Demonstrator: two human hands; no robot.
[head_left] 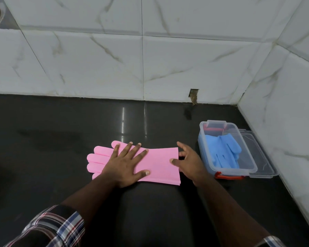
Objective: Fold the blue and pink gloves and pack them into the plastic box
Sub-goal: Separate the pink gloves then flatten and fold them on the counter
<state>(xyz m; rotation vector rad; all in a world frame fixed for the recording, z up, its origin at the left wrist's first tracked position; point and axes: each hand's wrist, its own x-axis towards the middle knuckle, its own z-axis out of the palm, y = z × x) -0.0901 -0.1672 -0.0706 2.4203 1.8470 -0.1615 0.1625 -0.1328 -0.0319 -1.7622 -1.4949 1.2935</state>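
The tiled wall (150, 59) of white marble-look squares ran across the back and turned a corner down the right side. Below it the dark, glossy counter (61, 131) filled the rest of the view, with pale streaks of reflected light near its middle.

The person's two forearms reached in from the bottom edge, each with a plaid sleeve (48, 227) at the cuff. On the counter in front of them lay the pink gloves (161, 164), flat and stretched sideways, fingers pointing left and the wide cuff end to the right; a doubled edge at the cuff showed more than one layer.

To the right, near the wall corner, stood the clear plastic box (253, 166) with a red clasp at its near end. Its clear lid (264, 168) lay just beside it on the far right, partly under its edge. Inside the box rested the blue gloves (223, 150), fingers spread toward the right.

The left hand (127, 166) lay palm down on the pink gloves, its grip apart, fingers straight and splayed, pressing the middle flat. The right hand (189, 161) was at the cuff end, thumb on top of the pink edge and fingers at its far corner, its grip pinching that cuff lightly.
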